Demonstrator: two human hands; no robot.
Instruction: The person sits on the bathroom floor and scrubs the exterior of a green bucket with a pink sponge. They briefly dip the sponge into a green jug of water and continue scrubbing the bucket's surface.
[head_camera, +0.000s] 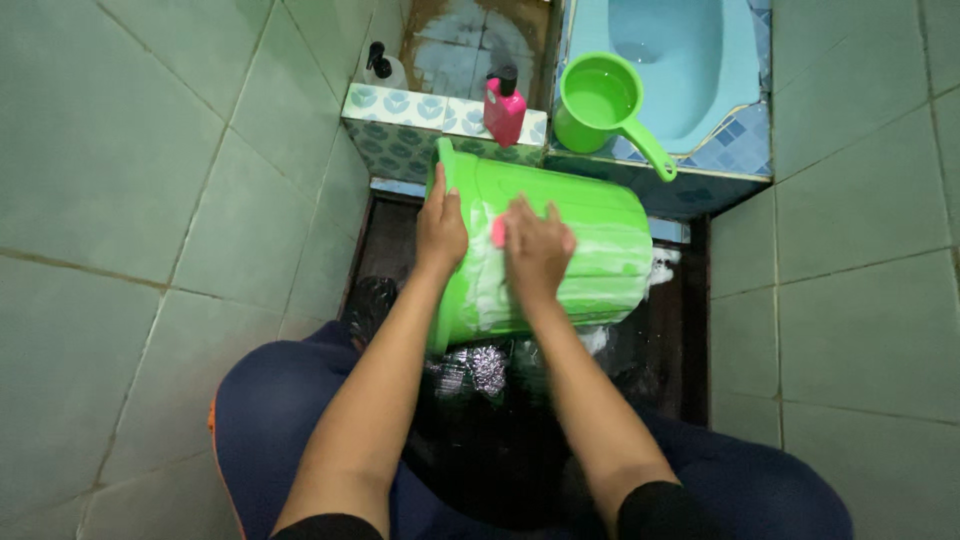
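Green tiled walls close in on both sides of a narrow bathroom corner, leaving only a dark wet strip of floor (670, 370) between them for working. On that strip a bright green bucket (590, 250) lies on its side, its rim toward the left wall and its base pointing right, streaked with white soap foam. It fills most of the width of the strip; a little room shows at its right end, where some foam sits on the floor, and its rim nearly meets the tiles on the left.

The left hand (441, 228) lies flat and open on the bucket near the rim, fingers spread upward, steadying it. The right hand (537, 245) is curled closed on a small pink sponge (498, 232), pressed against the soapy side of the bucket, just beside the left hand. Both forearms reach down from the person's knees in dark blue trousers, which take up the near edge of the floor.

Behind the bucket runs a low patterned ledge (400, 108). A pink bottle (504, 110) stands on it just beyond the bucket, a clear pump bottle (383, 68) at its left end, and a green dipper (605, 100) sits to the right, its handle jutting over the edge beside a blue squat toilet (680, 60)
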